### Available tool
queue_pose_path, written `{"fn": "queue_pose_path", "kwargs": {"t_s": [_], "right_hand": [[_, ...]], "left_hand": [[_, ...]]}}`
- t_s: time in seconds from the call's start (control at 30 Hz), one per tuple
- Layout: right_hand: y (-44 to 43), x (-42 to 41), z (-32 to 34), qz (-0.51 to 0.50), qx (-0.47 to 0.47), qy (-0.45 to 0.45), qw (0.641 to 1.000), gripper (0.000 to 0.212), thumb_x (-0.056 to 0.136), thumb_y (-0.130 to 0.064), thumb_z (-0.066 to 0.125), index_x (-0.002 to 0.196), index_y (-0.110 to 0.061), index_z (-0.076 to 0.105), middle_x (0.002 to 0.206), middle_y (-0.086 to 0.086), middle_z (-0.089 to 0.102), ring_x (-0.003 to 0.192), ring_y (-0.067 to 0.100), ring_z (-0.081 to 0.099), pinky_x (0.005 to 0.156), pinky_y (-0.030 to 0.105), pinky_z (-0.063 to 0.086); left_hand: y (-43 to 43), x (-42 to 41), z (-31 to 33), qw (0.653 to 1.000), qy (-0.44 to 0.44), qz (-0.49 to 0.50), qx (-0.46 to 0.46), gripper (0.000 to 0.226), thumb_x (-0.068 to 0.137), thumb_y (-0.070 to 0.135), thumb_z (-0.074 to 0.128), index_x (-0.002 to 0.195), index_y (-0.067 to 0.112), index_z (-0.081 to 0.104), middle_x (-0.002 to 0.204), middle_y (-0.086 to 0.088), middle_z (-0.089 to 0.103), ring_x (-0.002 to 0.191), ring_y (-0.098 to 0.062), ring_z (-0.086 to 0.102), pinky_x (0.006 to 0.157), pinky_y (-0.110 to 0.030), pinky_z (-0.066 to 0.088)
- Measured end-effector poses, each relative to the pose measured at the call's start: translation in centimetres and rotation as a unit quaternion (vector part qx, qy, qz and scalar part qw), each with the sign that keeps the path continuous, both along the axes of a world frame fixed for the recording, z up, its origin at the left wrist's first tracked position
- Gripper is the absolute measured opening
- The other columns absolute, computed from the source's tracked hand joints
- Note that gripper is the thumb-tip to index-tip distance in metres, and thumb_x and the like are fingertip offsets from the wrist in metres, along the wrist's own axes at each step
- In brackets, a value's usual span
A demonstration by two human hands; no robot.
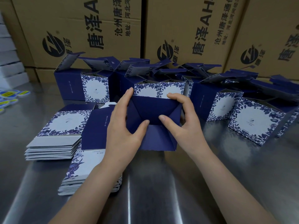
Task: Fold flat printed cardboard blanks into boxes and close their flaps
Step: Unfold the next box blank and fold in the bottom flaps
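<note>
Navy box [153,110], part folded, held at centre over the steel table [161,191], flapped end facing the viewer. Gripped at 9 o'clock by the left hand [123,126], at 3 o'clock by the right hand [184,125]. Both thumbs [143,124] pressing the flaps, equally near.

dim, bluish | glare streaks on table [161,191] | edges warped, blurred
</note>
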State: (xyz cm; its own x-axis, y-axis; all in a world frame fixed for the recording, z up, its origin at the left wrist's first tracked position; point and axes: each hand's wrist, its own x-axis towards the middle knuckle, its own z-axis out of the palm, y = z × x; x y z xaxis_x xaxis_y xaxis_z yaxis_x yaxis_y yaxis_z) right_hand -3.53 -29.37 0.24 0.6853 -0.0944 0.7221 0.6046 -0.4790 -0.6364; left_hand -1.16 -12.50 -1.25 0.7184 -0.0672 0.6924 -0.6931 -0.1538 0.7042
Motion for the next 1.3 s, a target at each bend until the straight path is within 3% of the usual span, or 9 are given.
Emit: {"fn": "queue_pose_path", "kwargs": {"t_s": [0.23, 0.33, 0.5, 0.6, 0.8, 0.9, 0.97, 1.2, 1.3], "right_hand": [[-0.2, 0.2, -0.1, -0.084, -0.036, -0.080, 0.993, 0.043, 0.084, -0.018, 0.069, 0.120, -0.031, 0.051, 0.128, -0.003, 0.050, 0.126, 0.005, 0.043, 0.106, 0.015, 0.031], [-0.2, 0.1, 0.0, -0.089, -0.001, -0.079, 0.993, 0.033, 0.085, -0.020, 0.067, 0.113, -0.031, 0.052, 0.116, -0.013, 0.054, 0.114, 0.002, 0.050, 0.097, 0.017, 0.038], [-0.6, 0.2, 0.1, -0.095, 0.092, -0.058, 0.989, 0.021, 0.089, -0.020, 0.064, 0.107, -0.027, 0.057, 0.105, -0.024, 0.057, 0.105, 0.000, 0.054, 0.092, 0.020, 0.043], [-1.0, 0.4, 0.4, -0.091, 0.145, -0.060, 0.983, 0.020, 0.091, -0.018, 0.064, 0.104, -0.030, 0.056, 0.100, -0.029, 0.057, 0.100, -0.004, 0.055, 0.088, 0.013, 0.042], [-1.3, 0.3, 0.7, -0.048, 0.260, -0.032, 0.964, 0.016, 0.089, -0.026, 0.062, 0.100, -0.036, 0.056, 0.118, 0.005, 0.058, 0.115, 0.027, 0.056, 0.101, 0.050, 0.045], [-1.4, 0.3, 0.8, 0.004, 0.320, -0.007, 0.947, 0.016, 0.088, -0.026, 0.061, 0.103, -0.029, 0.056, 0.123, 0.014, 0.057, 0.110, 0.027, 0.059, 0.097, 0.044, 0.050], [-1.6, 0.4, 0.7, 0.059, 0.365, 0.009, 0.929, 0.018, 0.088, -0.023, 0.060, 0.105, -0.024, 0.055, 0.116, 0.008, 0.060, 0.100, 0.019, 0.062, 0.087, 0.034, 0.053], [-1.9, 0.9, 0.7, 0.065, 0.351, 0.077, 0.931, 0.014, 0.099, -0.016, 0.052, 0.109, -0.024, 0.058, 0.102, -0.008, 0.064, 0.094, 0.007, 0.064, 0.080, 0.027, 0.052], [-1.7, 1.1, 0.6, 0.003, 0.284, 0.132, 0.950, 0.021, 0.101, -0.032, 0.048, 0.117, -0.036, 0.061, 0.118, -0.016, 0.063, 0.110, 0.002, 0.060, 0.094, 0.035, 0.050]], "left_hand": [[-0.3, -0.1, -0.3, 0.999, -0.004, -0.010, 0.052, 0.095, 0.080, 0.016, 0.080, 0.152, 0.037, 0.020, 0.157, 0.014, 0.027, 0.145, 0.003, 0.022, 0.116, -0.019, 0.024], [-0.3, -0.1, -0.2, 0.997, -0.011, -0.022, 0.073, 0.100, 0.079, 0.016, 0.080, 0.149, 0.046, 0.016, 0.154, 0.022, 0.027, 0.142, 0.009, 0.021, 0.110, -0.006, 0.023], [-0.4, -0.7, -0.1, 0.995, 0.044, -0.060, 0.063, 0.094, 0.077, 0.044, 0.075, 0.146, 0.059, 0.014, 0.156, 0.032, 0.020, 0.147, 0.003, 0.015, 0.119, -0.037, 0.027], [-0.4, -0.6, 0.1, 0.989, 0.123, -0.065, -0.050, 0.081, 0.072, 0.066, 0.061, 0.145, 0.047, 0.033, 0.157, 0.019, 0.029, 0.143, 0.003, 0.027, 0.117, -0.027, 0.030], [0.0, 0.4, 1.2, 0.849, 0.376, -0.146, -0.342, 0.037, 0.076, 0.067, 0.062, 0.104, 0.044, 0.054, 0.098, 0.022, 0.064, 0.093, 0.003, 0.062, 0.064, -0.024, 0.058], [0.5, 1.1, 0.9, 0.791, 0.437, -0.196, -0.380, 0.069, 0.066, 0.063, 0.070, 0.126, 0.032, 0.060, 0.134, -0.007, 0.054, 0.113, -0.026, 0.065, 0.094, -0.053, 0.054], [0.9, 1.1, 1.0, 0.775, 0.453, -0.240, -0.370, 0.072, 0.065, 0.065, 0.070, 0.128, 0.031, 0.062, 0.135, -0.015, 0.056, 0.113, -0.040, 0.065, 0.091, -0.066, 0.049], [1.4, 1.5, 0.9, 0.810, 0.379, -0.217, -0.391, 0.049, 0.066, 0.049, 0.075, 0.106, 0.020, 0.074, 0.104, -0.004, 0.072, 0.112, -0.029, 0.065, 0.073, -0.050, 0.059], [1.5, 1.5, 1.0, 0.862, 0.313, -0.194, -0.349, 0.028, 0.074, 0.051, 0.070, 0.091, 0.031, 0.079, 0.100, 0.006, 0.074, 0.112, -0.018, 0.065, 0.090, -0.044, 0.056]]}}
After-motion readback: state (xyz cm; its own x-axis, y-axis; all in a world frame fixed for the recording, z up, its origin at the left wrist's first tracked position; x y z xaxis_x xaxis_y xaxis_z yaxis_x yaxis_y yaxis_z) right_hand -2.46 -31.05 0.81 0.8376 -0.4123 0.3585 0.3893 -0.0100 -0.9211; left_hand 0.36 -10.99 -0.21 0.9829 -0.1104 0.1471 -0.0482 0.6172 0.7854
